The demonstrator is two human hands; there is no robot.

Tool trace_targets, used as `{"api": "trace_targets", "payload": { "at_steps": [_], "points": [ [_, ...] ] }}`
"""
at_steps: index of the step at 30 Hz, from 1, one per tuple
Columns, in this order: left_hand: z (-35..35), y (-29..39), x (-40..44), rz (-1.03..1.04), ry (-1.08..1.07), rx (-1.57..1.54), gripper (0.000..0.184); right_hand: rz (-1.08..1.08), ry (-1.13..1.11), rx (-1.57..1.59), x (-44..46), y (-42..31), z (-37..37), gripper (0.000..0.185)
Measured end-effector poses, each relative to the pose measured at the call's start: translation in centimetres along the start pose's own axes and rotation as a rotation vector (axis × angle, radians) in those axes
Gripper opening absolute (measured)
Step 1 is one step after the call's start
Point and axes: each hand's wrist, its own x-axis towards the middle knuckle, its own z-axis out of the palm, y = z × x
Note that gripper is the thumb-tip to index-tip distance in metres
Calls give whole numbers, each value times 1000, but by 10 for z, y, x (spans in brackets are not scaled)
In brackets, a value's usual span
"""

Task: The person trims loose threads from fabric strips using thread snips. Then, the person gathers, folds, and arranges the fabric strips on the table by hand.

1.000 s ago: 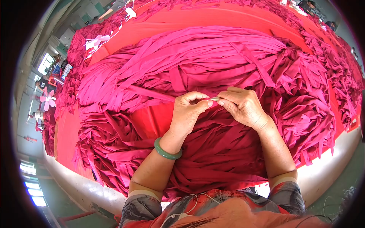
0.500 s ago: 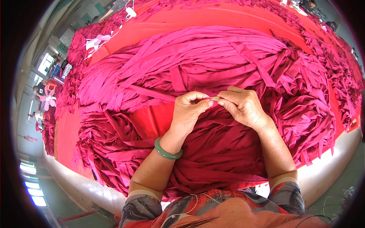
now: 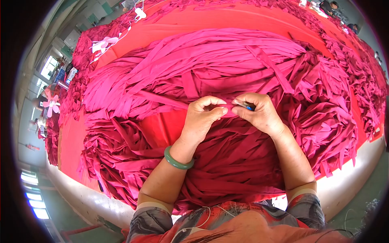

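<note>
Both hands are at the near edge of the long bundle of magenta fabric strips (image 3: 202,50), around the middle of its length. The left hand (image 3: 204,116) has a narrow grip, thumb and forefinger pinching a magenta fabric strip (image 3: 230,110) that spans the short gap to the other hand. The right hand (image 3: 262,114) holds a slim tool (image 3: 246,106) with a blue glint, its thumb close by the strip; its exact kind is too small to tell.

Half a second ago a pale tip reached across toward the left fingertips; now the tool lies back inside the right hand's curl, and that hand's grip is more opened out. The left hand and its green bangle (image 3: 178,164) have hardly shifted. Nearer the wearer than the bundle, a darker heap of strips (image 3: 235,162) covers the red bench (image 3: 72,141).
</note>
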Motion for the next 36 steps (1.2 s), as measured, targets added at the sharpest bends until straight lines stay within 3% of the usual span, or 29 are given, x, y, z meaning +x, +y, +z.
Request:
{"api": "trace_targets", "payload": {
  "at_steps": [8,14,18,21,22,25,29,30,33,36],
  "points": [
    [-5,3,2,26,12,74,24,79,15,16,2,-2,-4,5],
    [-6,-8,4,95,-62,178,16,32,25,-14,1,-5,-1,7],
    [-3,-3,4,44,161,-32,13,32,15,-28,1,-8,1,7],
    [-10,-1,7,3,165,97,12,33,11,-49,2,-9,-2,7],
    [-11,2,7,24,145,359,11,26,10,-57,2,-9,-3,7],
    [-21,24,-1,391,-137,1354,10,10,-215,-344,1,-8,-15,7],
    [-29,24,-8,319,-510,1620,16,49,-475,-631,-1,-9,-17,9],
    [-26,24,-11,198,-572,1497,16,-6,-513,-691,-3,-7,-15,10],
    [-23,10,-13,179,-571,1451,16,113,-711,-600,-3,-15,-19,8],
    [-15,24,-18,40,-903,1330,12,95,-808,-554,-4,-27,-29,10]
  ]
}}
